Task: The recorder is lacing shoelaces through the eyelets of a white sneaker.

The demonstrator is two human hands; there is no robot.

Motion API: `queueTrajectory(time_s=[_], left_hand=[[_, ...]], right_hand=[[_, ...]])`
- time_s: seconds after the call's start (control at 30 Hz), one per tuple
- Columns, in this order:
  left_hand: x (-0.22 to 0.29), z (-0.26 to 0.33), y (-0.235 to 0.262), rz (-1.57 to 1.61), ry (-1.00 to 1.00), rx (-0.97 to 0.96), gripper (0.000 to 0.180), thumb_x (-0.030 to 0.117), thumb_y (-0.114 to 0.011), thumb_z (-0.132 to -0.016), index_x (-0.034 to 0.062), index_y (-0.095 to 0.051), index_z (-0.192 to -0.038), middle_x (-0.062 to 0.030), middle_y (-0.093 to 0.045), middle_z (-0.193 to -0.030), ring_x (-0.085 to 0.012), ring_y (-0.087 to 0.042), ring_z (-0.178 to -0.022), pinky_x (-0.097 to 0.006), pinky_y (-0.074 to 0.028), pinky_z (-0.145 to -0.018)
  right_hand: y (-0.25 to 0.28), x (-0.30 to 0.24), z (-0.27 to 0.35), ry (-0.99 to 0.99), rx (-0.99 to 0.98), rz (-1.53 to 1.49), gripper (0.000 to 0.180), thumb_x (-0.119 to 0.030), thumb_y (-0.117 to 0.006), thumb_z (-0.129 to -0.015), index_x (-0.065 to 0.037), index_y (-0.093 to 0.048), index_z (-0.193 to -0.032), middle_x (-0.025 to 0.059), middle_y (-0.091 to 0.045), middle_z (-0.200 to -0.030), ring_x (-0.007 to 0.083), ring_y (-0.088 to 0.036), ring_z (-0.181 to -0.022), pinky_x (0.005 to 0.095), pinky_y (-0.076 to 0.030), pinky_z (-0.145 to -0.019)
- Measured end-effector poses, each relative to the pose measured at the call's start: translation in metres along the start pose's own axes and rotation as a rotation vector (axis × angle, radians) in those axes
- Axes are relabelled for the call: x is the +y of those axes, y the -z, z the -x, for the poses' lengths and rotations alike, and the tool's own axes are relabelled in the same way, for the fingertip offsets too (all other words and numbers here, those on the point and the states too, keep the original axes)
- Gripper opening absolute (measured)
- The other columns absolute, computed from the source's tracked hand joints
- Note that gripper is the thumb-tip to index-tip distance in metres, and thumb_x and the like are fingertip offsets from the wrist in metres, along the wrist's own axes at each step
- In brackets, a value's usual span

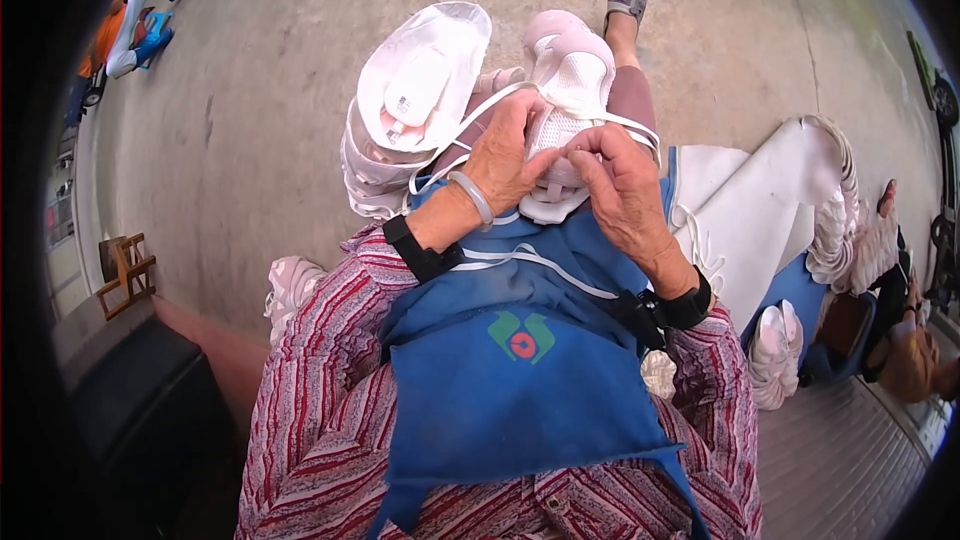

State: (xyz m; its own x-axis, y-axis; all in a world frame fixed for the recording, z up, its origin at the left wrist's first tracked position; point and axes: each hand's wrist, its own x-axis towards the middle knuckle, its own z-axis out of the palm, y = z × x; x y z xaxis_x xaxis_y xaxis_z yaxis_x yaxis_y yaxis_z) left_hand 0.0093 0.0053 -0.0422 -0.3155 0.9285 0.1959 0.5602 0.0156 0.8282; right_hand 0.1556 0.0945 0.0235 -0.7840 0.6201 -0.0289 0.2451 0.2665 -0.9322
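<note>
A pale pink and white sneaker [568, 75] rests upside-down-ish on my lap, over a blue apron [520, 380]. My left hand [505, 155] grips the shoe's side and a white lace [470, 125]. My right hand [625, 185] pinches the lace at the shoe's mesh upper, fingertips touching those of the left hand. A bangle and a black wrist strap are on my left wrist; a black strap is on my right.
A stack of white shoe soles and uppers [405, 110] sits left of the held shoe. More white shoes [840, 210] line a white sheet [760, 210] at right, with others [775, 350] by a blue basin. Another person [905, 340] sits far right. Concrete floor [260, 120] surrounds.
</note>
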Motion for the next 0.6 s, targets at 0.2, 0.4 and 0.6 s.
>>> queueTrajectory(time_s=[0.2, 0.4, 0.6], left_hand=[[-0.012, 0.003, 0.002, -0.053, -0.070, 0.026, 0.046, 0.004, -0.060, -0.078, -0.0006, -0.041, -0.119, -0.0224, -0.049, -0.107, -0.0369, -0.053, -0.096, -0.040, -0.045, -0.085], [-0.003, -0.010, 0.003, -0.148, -0.038, 0.074, 0.038, 0.001, -0.056, -0.080, -0.0009, -0.048, -0.117, -0.0217, -0.055, -0.102, -0.0356, -0.058, -0.092, -0.038, -0.048, -0.081], [-0.012, -0.020, -0.001, -0.220, -0.048, 0.029, 0.032, 0.001, -0.054, -0.079, -0.0018, -0.051, -0.111, -0.0216, -0.056, -0.100, -0.0367, -0.058, -0.093, -0.038, -0.048, -0.081]], right_hand=[[-0.018, -0.006, 0.009, 0.068, -0.361, -0.064, 0.008, -0.008, -0.053, -0.089, -0.001, -0.055, -0.093, 0.0128, -0.057, -0.082, 0.0253, -0.060, -0.069, 0.0354, -0.047, -0.065], [-0.030, 0.034, -0.014, 0.112, 0.170, 0.577, 0.019, -0.018, -0.061, -0.083, -0.007, -0.056, -0.098, 0.0142, -0.059, -0.090, 0.0350, -0.062, -0.068, 0.0462, -0.049, -0.057], [-0.029, 0.052, -0.022, 0.101, 0.251, 0.658, 0.019, -0.021, -0.063, -0.083, -0.009, -0.057, -0.097, 0.0109, -0.060, -0.086, 0.0328, -0.064, -0.067, 0.0423, -0.051, -0.056]])
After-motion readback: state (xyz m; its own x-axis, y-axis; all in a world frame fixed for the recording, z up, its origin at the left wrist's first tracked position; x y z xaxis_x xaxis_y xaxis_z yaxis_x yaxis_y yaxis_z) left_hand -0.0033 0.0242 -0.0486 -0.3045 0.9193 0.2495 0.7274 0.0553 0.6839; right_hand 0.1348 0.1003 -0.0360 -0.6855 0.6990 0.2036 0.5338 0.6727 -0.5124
